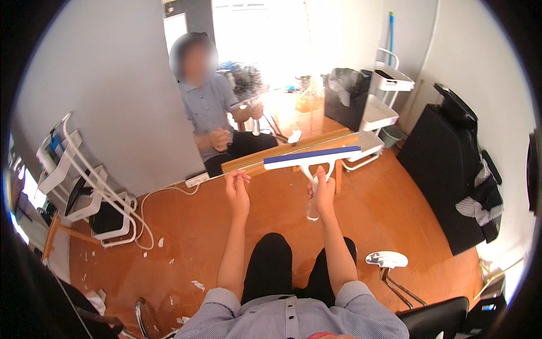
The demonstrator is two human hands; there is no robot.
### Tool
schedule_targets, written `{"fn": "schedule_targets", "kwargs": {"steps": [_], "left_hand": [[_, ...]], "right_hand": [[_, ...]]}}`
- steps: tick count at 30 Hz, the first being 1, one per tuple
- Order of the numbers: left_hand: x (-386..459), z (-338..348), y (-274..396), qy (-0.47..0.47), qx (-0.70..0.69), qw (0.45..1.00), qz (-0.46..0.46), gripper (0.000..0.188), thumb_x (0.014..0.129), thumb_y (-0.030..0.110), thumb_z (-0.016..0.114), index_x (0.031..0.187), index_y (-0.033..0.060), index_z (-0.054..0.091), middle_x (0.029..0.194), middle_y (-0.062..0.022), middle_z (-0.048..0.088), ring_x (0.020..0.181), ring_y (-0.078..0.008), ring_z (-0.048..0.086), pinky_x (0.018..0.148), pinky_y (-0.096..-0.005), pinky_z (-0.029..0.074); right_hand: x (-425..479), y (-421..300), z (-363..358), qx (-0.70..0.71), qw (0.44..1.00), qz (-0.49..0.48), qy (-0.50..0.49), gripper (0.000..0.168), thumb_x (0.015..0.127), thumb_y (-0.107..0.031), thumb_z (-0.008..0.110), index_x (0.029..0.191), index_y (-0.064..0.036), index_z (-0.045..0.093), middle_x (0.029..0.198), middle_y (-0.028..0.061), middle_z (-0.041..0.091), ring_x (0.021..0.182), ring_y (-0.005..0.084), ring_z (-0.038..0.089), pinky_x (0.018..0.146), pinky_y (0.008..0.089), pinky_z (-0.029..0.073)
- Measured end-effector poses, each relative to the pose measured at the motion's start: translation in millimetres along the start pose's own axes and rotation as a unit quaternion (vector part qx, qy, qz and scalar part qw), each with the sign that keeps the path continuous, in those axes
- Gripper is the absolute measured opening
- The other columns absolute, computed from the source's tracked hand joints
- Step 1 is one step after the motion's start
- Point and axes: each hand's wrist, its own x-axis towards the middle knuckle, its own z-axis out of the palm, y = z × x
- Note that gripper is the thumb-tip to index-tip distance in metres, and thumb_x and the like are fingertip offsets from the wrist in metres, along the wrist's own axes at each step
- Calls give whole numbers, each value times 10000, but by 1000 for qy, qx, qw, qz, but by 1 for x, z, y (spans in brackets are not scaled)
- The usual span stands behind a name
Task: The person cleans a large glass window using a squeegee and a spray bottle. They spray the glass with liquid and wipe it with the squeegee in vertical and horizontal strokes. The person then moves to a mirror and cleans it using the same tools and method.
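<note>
My right hand (324, 190) grips the white handle of a window squeegee (311, 159) with a blue blade. The blade lies roughly level, tilted slightly up to the right. Below my fist the handle ends in a clear, bottle-like part (312, 211). My left hand (238, 193) is raised near the blade's left end, apart from it, its fingers loosely curled with nothing visible in them. In front stands a large wall mirror (292, 80), which reflects me and bright light. A wooden ledge (288, 150) runs along its foot.
White trolleys stand at the left (95, 199) and right (381, 112). A power strip (197, 180) with a cable lies by the wall. Black furniture (440, 178) leans at right. A chair footrest (386, 259) is near my knee. Paper scraps (197, 285) litter the floor (190, 237).
</note>
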Motion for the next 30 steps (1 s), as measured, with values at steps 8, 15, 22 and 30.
{"fn": "schedule_targets", "kwargs": {"steps": [8,15,22,30], "left_hand": [[-23,91,-18,-123,-49,990,-37,132,944,91,428,936,47,552,794,-25,555,748,-108,519,702,-243,421],[-41,134,-34,-197,-82,976,-45,129,945,64,420,934,34,545,805,-33,561,736,-101,528,682,-235,436],[-51,158,-41,-227,-94,967,-64,125,948,62,418,937,31,539,823,-34,545,753,-99,519,691,-234,430],[-44,141,-33,-208,-83,973,-58,130,948,93,430,929,35,545,801,-31,541,743,-113,521,693,-241,426]], "right_hand": [[20,-24,-87,9,991,-43,126,553,906,-506,428,569,-67,448,467,34,437,373,116,434,347,251,351],[15,-31,-137,3,984,-71,162,522,911,-485,435,597,-69,465,471,33,445,371,108,431,351,250,351],[11,-31,-148,30,980,-77,182,519,915,-487,430,608,-70,462,475,36,443,367,113,426,347,249,347],[18,-28,-123,42,988,-70,127,502,899,-492,480,625,-72,483,509,33,486,402,96,465,362,237,367]]}}
